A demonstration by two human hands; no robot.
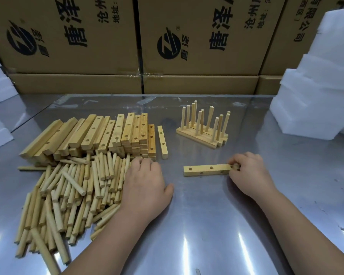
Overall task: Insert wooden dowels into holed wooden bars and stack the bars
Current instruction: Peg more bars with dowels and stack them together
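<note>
Right hand (248, 171) pinches the right end of a holed bar (207, 169) lying flat on the worktop (207, 225). Left hand (145, 183) rests on the dowel pile (72, 191), fingers curled; cannot tell whether it grips anything. Doweled bars (204, 133) stand behind.

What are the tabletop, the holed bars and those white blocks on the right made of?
Tabletop: seemingly polished steel; it mirrors the lights. Holed bars: bare pale wood, grain showing, some darker. White blocks: probably foam, matte with soft edges.
</note>
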